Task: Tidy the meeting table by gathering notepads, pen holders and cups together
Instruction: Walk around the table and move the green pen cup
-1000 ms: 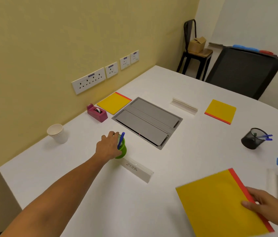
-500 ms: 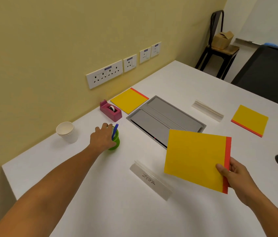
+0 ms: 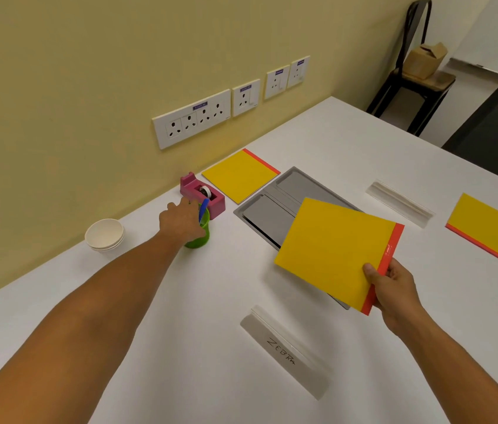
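My left hand [image 3: 180, 221] is wrapped around a green pen holder [image 3: 200, 237] with a blue pen [image 3: 203, 209] in it, standing on the white table [image 3: 199, 316] beside a pink tape dispenser. My right hand [image 3: 394, 289] grips a yellow notepad with a red spine [image 3: 336, 249] by its lower right corner, held tilted above the table over the grey cable hatch. A second yellow notepad [image 3: 238, 174] lies flat near the wall. A third yellow notepad [image 3: 483, 226] lies at the right. A stack of white paper cups [image 3: 104, 235] stands left of the pen holder.
A pink tape dispenser [image 3: 203, 195] sits just behind the pen holder. A grey cable hatch [image 3: 272, 215] is set into the table's middle. A clear name stand marked ZEBRA [image 3: 284, 356] lies near me, another clear name stand [image 3: 399, 201] farther right. Wall sockets [image 3: 192, 120], a black chair [image 3: 416, 75] and a cardboard box [image 3: 425, 59] stand behind.
My right hand has carried the yellow notepad up and left, from the table's near right to above the hatch. My left hand has slid the green pen holder toward the tape dispenser.
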A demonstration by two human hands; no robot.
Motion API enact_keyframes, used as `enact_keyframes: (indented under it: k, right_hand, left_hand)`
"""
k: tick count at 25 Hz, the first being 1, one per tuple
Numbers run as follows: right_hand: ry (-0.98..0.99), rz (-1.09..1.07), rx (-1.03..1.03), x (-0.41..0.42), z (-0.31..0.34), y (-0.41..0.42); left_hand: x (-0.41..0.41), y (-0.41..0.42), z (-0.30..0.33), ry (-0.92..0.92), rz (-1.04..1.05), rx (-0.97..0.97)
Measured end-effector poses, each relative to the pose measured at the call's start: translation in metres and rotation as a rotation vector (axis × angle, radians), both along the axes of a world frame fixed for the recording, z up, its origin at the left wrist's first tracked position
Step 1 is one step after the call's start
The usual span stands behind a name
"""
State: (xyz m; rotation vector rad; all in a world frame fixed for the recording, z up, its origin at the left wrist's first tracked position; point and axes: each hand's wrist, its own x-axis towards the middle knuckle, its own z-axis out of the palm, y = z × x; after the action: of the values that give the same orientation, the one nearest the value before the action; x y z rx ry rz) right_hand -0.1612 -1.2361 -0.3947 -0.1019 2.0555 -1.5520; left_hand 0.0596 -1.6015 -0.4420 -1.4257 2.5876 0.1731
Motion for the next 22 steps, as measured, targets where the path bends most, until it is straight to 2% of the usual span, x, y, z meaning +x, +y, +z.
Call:
enact_keyframes:
  k: [4,12,16,18,19,20,22]
  right_hand:
    - [-0.031,-0.043,-0.026,0.002,-0.009,-0.037]
    - [-0.228,-0.132,-0.133,0.020,-0.021,-0.083]
    - [-0.306,-0.167,-0.189,0.022,-0.024,-0.100]
    - [-0.340,-0.181,-0.222,0.024,-0.025,-0.106]
    - [-0.362,-0.186,-0.248,0.025,-0.025,-0.109]
    - [-0.392,-0.189,-0.284,0.027,-0.025,-0.112]
    - [-0.473,-0.199,-0.392,0.031,-0.024,-0.116]
  left_hand:
    - [-0.006,-0.022,-0.002,0.024,0.028,-0.021]
    - [-0.009,-0.057,-0.011,0.059,0.085,-0.101]
    - [-0.009,-0.065,-0.009,0.071,0.097,-0.069]
    - [-0.008,-0.064,-0.003,0.057,0.052,-0.176]
    - [-0.008,-0.059,0.000,0.115,0.014,-0.311]
    - [-0.010,-0.050,0.002,0.257,-0.028,-0.461]
    - [-0.019,-0.015,0.002,0.676,-0.119,-0.629]
